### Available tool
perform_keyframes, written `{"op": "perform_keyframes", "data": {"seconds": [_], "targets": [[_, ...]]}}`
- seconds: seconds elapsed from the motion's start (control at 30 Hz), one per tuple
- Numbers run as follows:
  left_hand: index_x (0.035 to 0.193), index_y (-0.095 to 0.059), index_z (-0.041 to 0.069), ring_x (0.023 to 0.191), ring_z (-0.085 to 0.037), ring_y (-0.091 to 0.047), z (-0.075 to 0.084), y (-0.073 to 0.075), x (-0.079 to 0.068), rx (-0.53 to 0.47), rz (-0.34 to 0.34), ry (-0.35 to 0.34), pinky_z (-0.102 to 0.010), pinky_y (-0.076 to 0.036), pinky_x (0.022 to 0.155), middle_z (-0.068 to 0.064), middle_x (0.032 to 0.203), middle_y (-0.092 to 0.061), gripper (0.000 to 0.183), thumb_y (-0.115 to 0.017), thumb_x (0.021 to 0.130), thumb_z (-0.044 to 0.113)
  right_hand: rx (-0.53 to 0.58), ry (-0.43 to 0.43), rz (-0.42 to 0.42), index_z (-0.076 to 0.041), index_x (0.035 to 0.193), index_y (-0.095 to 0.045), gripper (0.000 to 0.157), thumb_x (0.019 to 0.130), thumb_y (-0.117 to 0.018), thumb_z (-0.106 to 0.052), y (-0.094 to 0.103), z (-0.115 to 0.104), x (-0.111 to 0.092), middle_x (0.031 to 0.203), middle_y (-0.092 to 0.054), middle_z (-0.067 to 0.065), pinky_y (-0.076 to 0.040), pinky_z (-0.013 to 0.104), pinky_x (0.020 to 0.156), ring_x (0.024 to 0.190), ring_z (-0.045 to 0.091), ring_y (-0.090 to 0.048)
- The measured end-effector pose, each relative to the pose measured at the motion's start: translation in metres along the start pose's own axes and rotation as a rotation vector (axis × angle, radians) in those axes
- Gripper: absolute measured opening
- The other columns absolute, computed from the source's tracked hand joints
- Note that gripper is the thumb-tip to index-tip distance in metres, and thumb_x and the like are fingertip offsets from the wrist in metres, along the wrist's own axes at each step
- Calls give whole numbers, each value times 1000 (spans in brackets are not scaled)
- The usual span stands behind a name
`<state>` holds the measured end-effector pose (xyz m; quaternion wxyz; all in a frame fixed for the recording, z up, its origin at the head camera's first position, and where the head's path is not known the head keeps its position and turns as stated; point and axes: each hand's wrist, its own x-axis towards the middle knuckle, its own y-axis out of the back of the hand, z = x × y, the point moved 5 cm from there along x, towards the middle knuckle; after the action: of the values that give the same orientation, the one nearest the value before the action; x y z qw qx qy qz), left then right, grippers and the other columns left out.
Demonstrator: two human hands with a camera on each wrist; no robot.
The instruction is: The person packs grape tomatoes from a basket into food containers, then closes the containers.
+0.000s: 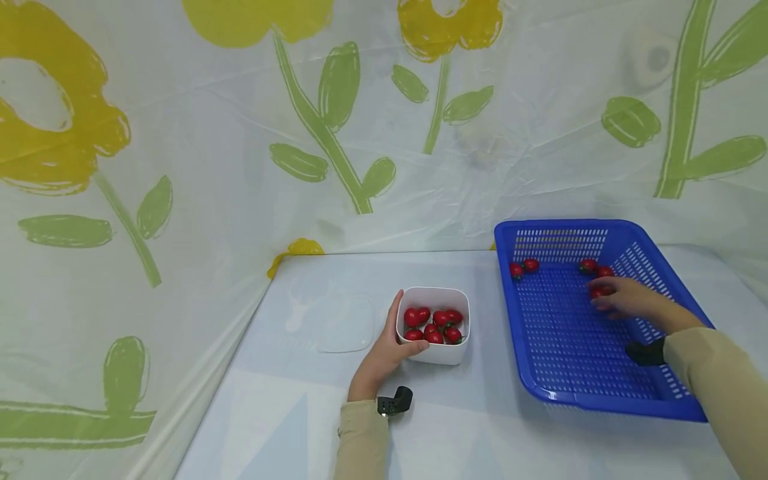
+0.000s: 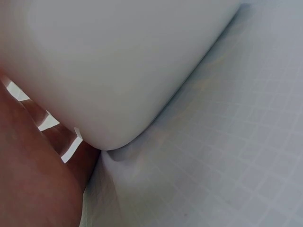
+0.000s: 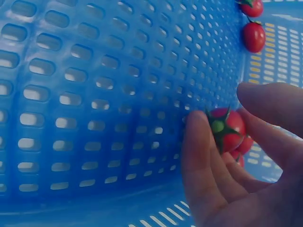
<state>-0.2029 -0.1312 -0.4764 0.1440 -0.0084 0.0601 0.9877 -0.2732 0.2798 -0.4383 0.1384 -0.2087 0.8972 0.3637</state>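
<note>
Red tomato (image 3: 231,132): it is lying in the blue basket (image 1: 600,405), at the right of the head frame, and is showing glossy, smooth skin with a green, star-shaped calyx.
Right grip (image 1: 630,299): we are holding its fingers curled round that tomato, the thumb standing apart in the right wrist view; how firmly, we cannot tell.
Left grip (image 1: 387,343): we are steadying the white container (image 1: 441,354) near the middle of the frame, gripping its left side and front rim.
Container's load: more tomatoes (image 1: 434,338) are resting inside, equally red.
Picking step: we are probably gathering tomatoes from basket to container.
Next move: we are likely needing the thumb closed in, then a lift clear of the neighbouring tomatoes (image 1: 605,272) and a carry leftward.
</note>
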Motion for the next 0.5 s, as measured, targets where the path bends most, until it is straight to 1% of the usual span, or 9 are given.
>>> {"op": "perform_keyframes", "data": {"seconds": [0.1,0.2,0.3,0.37,0.5], "targets": [[138,-8,46,127,-15,-23,1,0,-1,-1,5,-6,-47,-31,97,10,139,-26,90,-69,75,27,-36,8,-22,16,124,-33,52,83,-55,-6,-3,-2,1,105,-47,34,-51,40,69,88,33,-57],[138,-8,46,127,-14,-23,2,0,-1,-8,4,-3,-46,-31,97,10,138,-26,90,-69,75,25,-87,23,-41,16,120,-39,51,81,-59,-8,-6,-4,2,102,-50,32,-51,39,67,84,29,-58],[138,-9,46,127,-13,-23,2,0,-1,-13,4,4,-46,-31,97,11,138,-26,90,-69,76,23,-136,40,-40,15,116,-43,48,79,-62,-11,-9,-6,3,99,-52,30,-51,39,66,82,27,-58],[138,-8,46,127,-13,-23,2,0,-1,-16,2,2,-46,-30,98,11,138,-26,90,-68,76,22,-158,47,-33,15,114,-44,47,79,-62,-12,-9,-7,2,96,-54,27,-52,39,65,80,26,-58],[139,-8,45,127,-15,-23,2,-1,-2,-21,3,-3,-46,-31,97,10,138,-26,90,-68,76,21,-140,44,-9,16,116,-42,47,81,-57,-11,-6,-12,1,94,-55,24,-52,39,65,79,26,-58]]}}
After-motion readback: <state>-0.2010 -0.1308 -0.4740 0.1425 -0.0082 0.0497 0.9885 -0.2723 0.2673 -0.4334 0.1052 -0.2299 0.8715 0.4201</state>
